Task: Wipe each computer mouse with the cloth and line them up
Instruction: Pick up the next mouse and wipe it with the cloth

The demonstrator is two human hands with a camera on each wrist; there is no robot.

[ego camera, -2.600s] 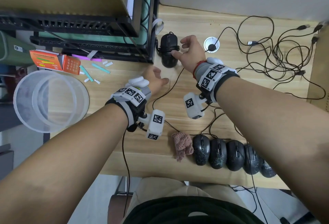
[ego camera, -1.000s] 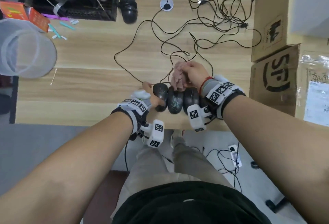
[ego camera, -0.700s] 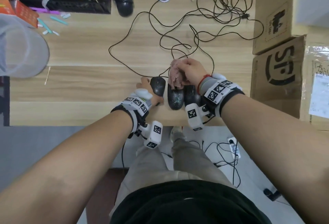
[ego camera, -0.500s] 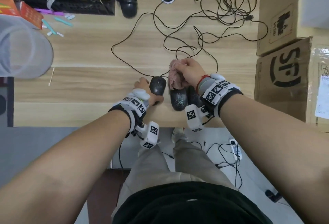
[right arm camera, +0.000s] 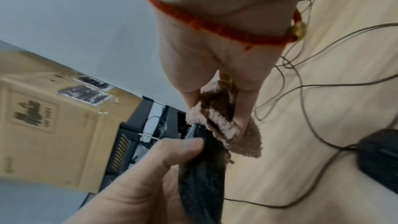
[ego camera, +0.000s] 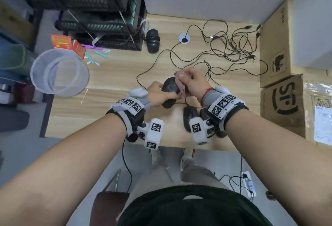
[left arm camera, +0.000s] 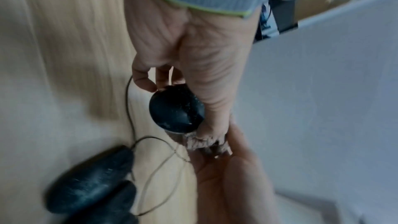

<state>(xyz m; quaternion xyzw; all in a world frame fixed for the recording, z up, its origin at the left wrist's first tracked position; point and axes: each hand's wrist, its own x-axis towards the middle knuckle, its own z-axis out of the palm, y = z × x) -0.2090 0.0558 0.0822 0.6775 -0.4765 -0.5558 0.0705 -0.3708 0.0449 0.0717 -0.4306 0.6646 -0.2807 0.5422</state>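
Observation:
My left hand (ego camera: 160,92) grips a dusty black mouse (ego camera: 169,87) and holds it tilted above the wooden table (ego camera: 116,74). My right hand (ego camera: 186,80) pinches the pink cloth (ego camera: 179,83) and presses it against the mouse's right side. In the left wrist view the mouse (left arm camera: 176,110) sits between thumb and fingers with the cloth (left arm camera: 202,142) below it. The right wrist view shows the cloth (right arm camera: 224,122) on the mouse (right arm camera: 202,168). More black mice (ego camera: 190,118) lie side by side near the front edge, partly hidden by my right wrist. One mouse (ego camera: 152,40) lies at the back.
Tangled black cables (ego camera: 230,49) spread over the back right of the table. Cardboard boxes (ego camera: 283,107) stand along the right. A clear plastic tub (ego camera: 59,73) and an orange packet (ego camera: 66,45) are at the left, by a black rack (ego camera: 100,33).
My left hand has lifted the leftmost mouse out of the row and away from the front edge. My right hand has brought the cloth along and onto that mouse.

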